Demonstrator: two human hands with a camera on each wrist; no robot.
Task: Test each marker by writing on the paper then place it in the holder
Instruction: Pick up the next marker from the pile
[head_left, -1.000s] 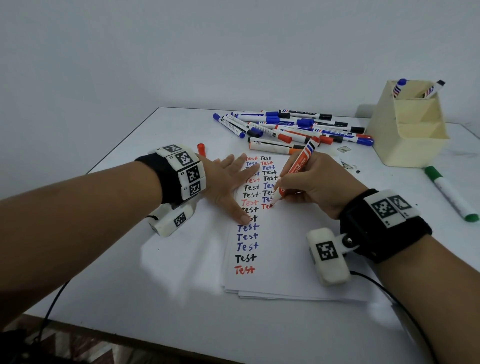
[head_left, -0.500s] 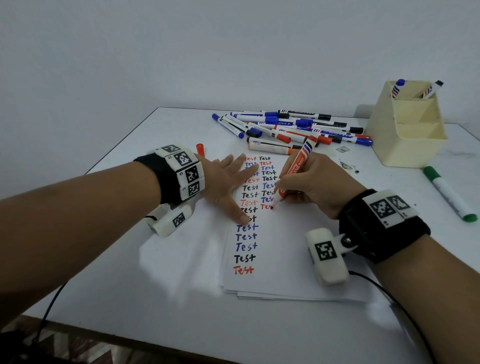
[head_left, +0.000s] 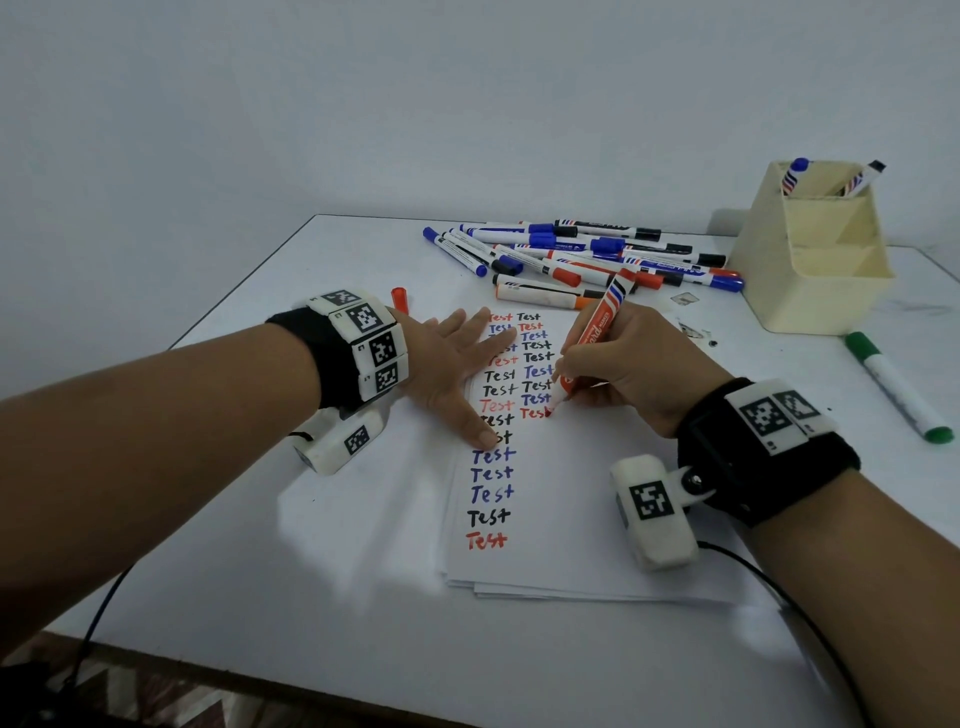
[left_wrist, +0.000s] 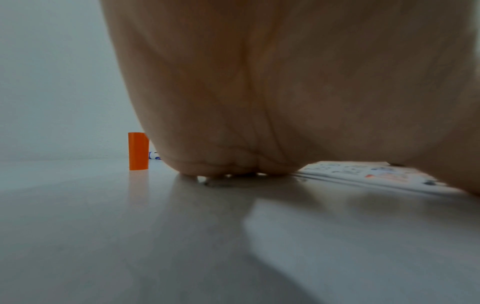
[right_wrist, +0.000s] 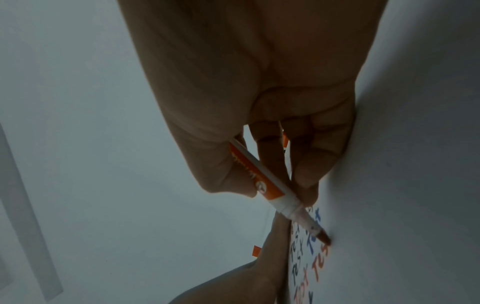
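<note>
Right wrist: orange marker (right_wrist: 262, 181) pinched between fingers (right_wrist: 306, 174), tip seemingly touching paper (right_wrist: 389, 205).

**Item Count at My Table**

I hold one orange marker (head_left: 592, 340). I count two markers in one holder (head_left: 810, 270), one green marker (head_left: 896, 387), one orange cap (head_left: 399, 300), one paper stack (head_left: 571, 519). The marker pile (head_left: 582, 257) overlaps; exact count undeterminable.

Between the stack of white paper sheets (head_left: 571, 519) and the cream plastic compartmented holder (head_left: 815, 270) lies bare white tabletop (head_left: 769, 364), open to a passing hand. A heap of capped whiteboard markers (head_left: 587, 260) blocks the far side, and a green-capped white marker (head_left: 898, 387) lies in front of the holder.
</note>
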